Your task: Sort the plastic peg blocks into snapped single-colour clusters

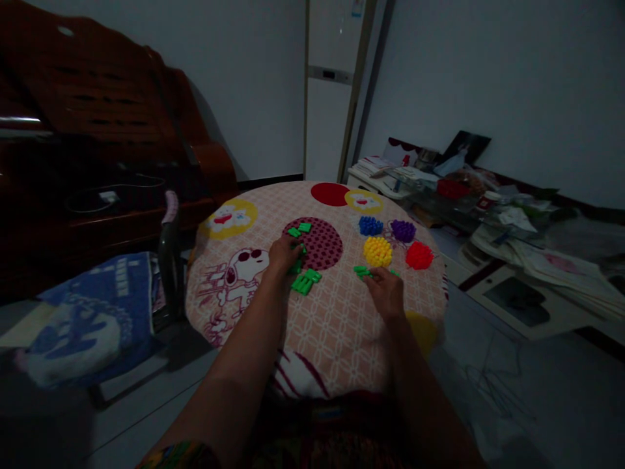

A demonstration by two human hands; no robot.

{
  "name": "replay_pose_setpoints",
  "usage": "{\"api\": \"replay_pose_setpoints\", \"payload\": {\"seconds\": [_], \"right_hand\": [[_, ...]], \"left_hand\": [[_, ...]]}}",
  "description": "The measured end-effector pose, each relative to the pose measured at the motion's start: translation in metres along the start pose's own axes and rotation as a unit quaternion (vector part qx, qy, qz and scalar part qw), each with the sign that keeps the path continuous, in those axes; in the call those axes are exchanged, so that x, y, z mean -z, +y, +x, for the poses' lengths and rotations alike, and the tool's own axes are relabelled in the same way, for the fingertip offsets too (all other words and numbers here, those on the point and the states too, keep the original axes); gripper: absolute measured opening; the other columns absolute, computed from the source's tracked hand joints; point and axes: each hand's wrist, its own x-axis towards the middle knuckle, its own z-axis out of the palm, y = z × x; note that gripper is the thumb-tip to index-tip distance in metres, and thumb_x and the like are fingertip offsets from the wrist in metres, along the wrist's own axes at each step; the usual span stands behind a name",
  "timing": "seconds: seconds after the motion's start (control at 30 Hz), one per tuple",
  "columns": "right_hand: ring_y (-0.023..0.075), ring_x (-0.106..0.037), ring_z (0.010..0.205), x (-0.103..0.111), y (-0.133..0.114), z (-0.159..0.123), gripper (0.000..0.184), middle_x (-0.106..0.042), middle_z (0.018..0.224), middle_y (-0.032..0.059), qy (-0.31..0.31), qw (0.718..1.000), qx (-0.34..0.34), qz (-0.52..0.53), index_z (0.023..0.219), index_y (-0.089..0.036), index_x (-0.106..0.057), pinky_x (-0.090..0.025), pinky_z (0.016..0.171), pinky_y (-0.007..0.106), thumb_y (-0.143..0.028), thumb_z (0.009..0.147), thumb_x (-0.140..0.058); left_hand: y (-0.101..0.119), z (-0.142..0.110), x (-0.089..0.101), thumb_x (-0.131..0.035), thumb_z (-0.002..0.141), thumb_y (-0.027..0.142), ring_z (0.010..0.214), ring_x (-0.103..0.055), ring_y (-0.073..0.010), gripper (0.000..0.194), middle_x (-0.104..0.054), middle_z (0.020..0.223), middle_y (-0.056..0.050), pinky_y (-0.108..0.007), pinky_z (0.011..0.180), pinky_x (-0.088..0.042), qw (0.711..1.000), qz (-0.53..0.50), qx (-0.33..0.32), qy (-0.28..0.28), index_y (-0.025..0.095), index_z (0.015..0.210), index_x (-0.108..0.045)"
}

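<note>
On the round, cloth-covered table (336,339) lie several small, bright green plastic pieces (303,283), too dark and small to name by kind. My left hand (284,255) is over the dark red dotted circle, its fingers curled and closed on green pieces. Two more lie just beyond its fingertips, and a loose group is on the near side. To the right, my right hand (385,291) has its fingers drawn together at a green piece (361,271); another bit of green shows behind the knuckles. How firmly each hand grips cannot be seen.
Beyond my right hand sit knobbly clusters: yellow (377,251), blue (370,226), purple (403,230) and red (419,255). A wooden bench (92,111) and a blue cloth (97,319) are at left. A cluttered low cabinet (508,306) stands at right.
</note>
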Motion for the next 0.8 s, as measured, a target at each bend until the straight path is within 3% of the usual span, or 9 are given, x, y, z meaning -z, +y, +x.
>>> {"api": "replay_pose_setpoints", "payload": {"seconds": [0.13,0.23,0.47,0.8], "right_hand": [[0.0175,-0.061,0.062,0.034,0.022,-0.005,0.021,-0.067,0.067,0.0024,0.008,0.999,0.021,-0.033,0.081,-0.019,-0.072,-0.04,0.061,0.027,-0.037,0.082,-0.06],[0.0175,-0.06,0.063,0.046,0.029,-0.005,0.023,-0.069,0.07,0.0035,0.009,0.996,0.037,-0.078,0.079,-0.02,-0.072,-0.039,0.06,0.028,-0.038,0.083,-0.057],[0.0188,-0.063,0.067,0.04,0.032,-0.002,0.023,-0.072,0.076,0.0046,-0.005,0.993,0.017,-0.118,0.087,-0.02,-0.074,-0.041,0.063,0.029,-0.035,0.08,-0.057],[0.019,-0.063,0.062,0.04,0.031,-0.005,0.027,-0.07,0.068,0.0042,0.04,0.995,0.017,-0.086,0.091,-0.019,-0.072,-0.042,0.06,0.028,-0.038,0.08,-0.057]], "left_hand": [[0.0,0.0,-0.002,-0.064,0.087,0.031,0.108,-0.068,-0.0291,0.029,-0.076,0.115,-0.012,-0.039,0.095,-0.051,1.0,-0.007,0.006,0.001,0.021,0.111,-0.077],[0.001,0.0,-0.002,-0.065,0.087,0.03,0.111,-0.068,-0.0292,0.029,-0.075,0.117,-0.011,-0.039,0.097,-0.051,1.0,-0.005,0.014,-0.005,0.022,0.112,-0.077],[0.002,0.001,0.001,-0.065,0.087,0.029,0.113,-0.067,-0.0292,0.028,-0.075,0.119,-0.012,-0.037,0.098,-0.05,1.0,-0.014,0.011,-0.008,0.02,0.111,-0.077],[0.004,0.0,0.004,-0.065,0.086,0.025,0.117,-0.067,-0.0283,0.031,-0.075,0.121,-0.009,-0.037,0.102,-0.049,0.999,-0.02,0.033,-0.013,0.02,0.114,-0.077]]}}
